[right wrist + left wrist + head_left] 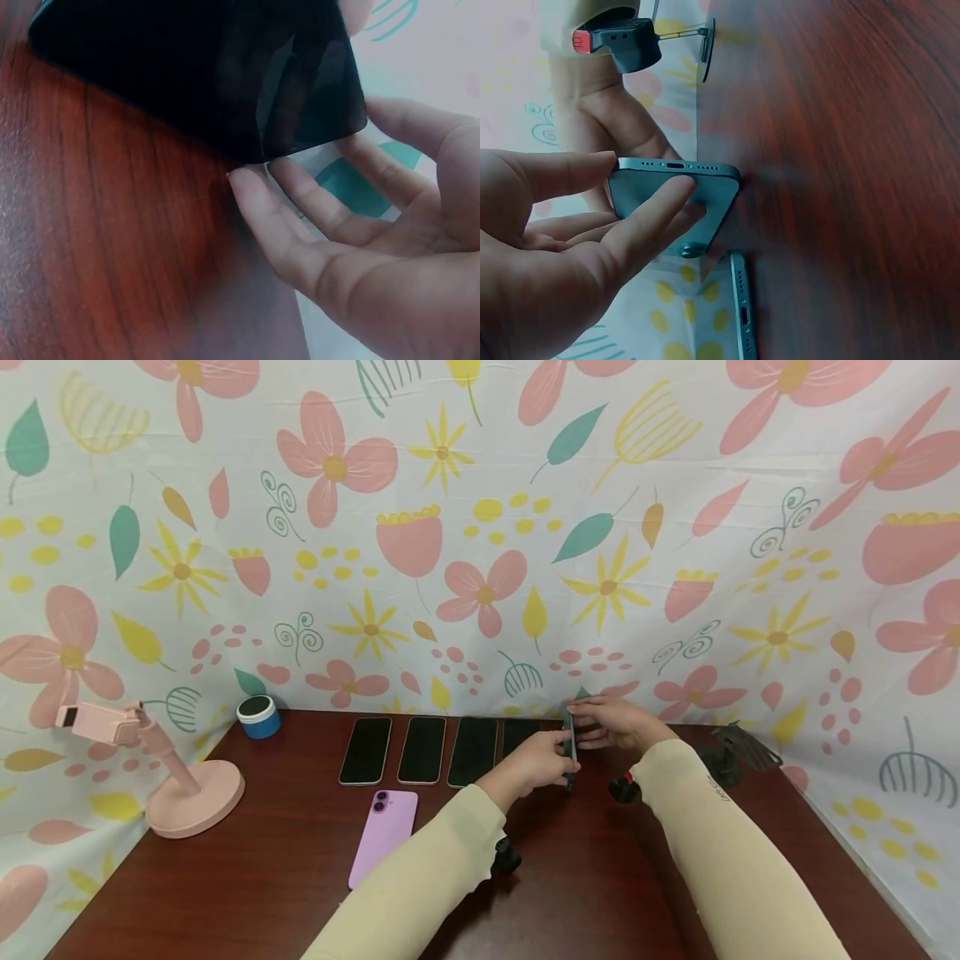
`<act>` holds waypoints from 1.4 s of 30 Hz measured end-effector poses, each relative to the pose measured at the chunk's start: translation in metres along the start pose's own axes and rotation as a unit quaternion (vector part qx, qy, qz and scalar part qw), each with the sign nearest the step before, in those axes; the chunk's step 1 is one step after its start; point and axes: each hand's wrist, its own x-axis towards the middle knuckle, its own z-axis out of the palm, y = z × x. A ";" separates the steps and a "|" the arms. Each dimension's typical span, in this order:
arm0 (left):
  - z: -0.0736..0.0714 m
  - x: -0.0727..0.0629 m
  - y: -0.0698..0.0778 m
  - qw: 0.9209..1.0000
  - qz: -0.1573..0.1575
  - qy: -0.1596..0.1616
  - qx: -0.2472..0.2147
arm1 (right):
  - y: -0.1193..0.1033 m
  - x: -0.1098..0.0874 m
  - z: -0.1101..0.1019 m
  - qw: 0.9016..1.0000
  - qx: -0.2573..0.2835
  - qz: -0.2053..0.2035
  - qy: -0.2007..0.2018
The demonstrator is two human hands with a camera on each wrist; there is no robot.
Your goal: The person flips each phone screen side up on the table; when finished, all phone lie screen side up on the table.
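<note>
A dark smartphone [570, 750] stands tilted on its long edge near the back of the table. My left hand [534, 762] pinches its near end, thumb on the upper edge and fingers against the back [667, 193], beside the charging port. At the far end, my right hand [617, 723] holds the corner between thumb and fingers, as the right wrist view shows. The black screen [202, 75] faces the right wrist camera. Just left of the held phone lies another phone [519, 732], partly hidden by my left hand.
Three more phones [365, 751] lie screen up in a row to the left. A purple phone [384, 837] lies back up in front of them. At the left stand a pink phone stand [197, 799] and a blue jar [259, 723]; a dark stand [731, 756] is at the right. Floral cloth [480, 527] hangs behind.
</note>
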 end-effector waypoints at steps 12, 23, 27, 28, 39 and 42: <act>0.010 -0.009 0.009 0.965 0.009 0.087 0.247 | 0.008 0.004 -0.001 1.000 0.017 -0.005 -0.009; 0.008 -0.010 0.009 0.948 0.009 0.088 0.306 | 0.013 -0.001 -0.003 1.000 -0.007 -0.020 -0.020; 0.007 -0.011 0.008 0.943 0.004 0.095 0.320 | 0.012 0.000 -0.002 0.999 -0.023 -0.018 -0.018; 0.007 -0.010 0.007 0.942 0.004 0.095 0.322 | 0.012 0.000 -0.002 0.999 -0.028 -0.017 -0.017; 0.007 -0.004 -0.001 0.930 0.000 0.087 0.358 | 0.018 0.005 -0.005 0.998 -0.069 0.000 0.008; 0.009 0.000 -0.004 0.921 0.010 0.083 0.381 | 0.019 0.005 -0.006 0.996 -0.084 -0.001 0.015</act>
